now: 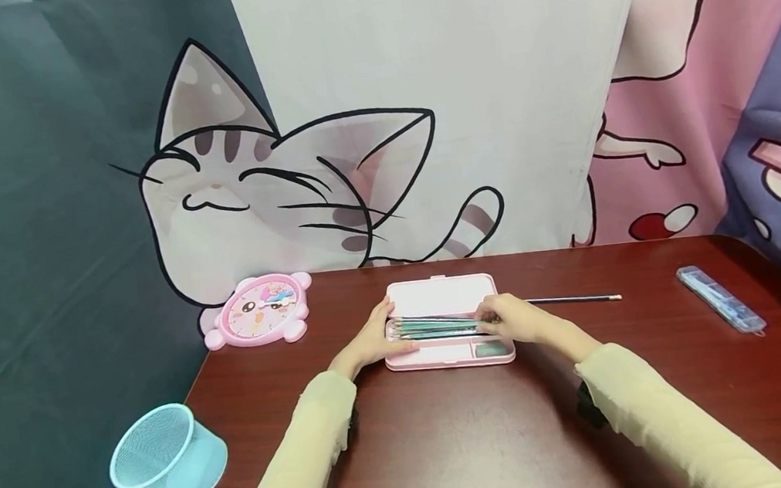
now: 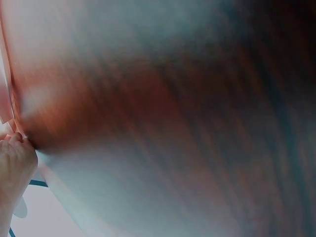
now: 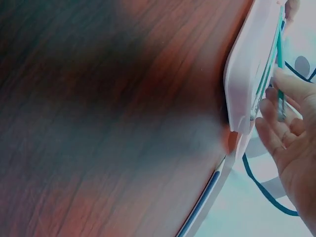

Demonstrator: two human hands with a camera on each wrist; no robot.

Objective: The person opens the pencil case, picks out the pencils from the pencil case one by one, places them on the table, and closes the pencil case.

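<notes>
Left hand rests spread on the left end of one open pink case, mid-surface; right hand pinches a green pencil at its other end.
Glossy red-brown surface, cartoon-printed cloth behind; one pink clock and one blue mesh basket off left, one dark pencil and one clear blue box right; more pencils overlap inside, right ends hidden by fingers, too bunched to count.
</notes>
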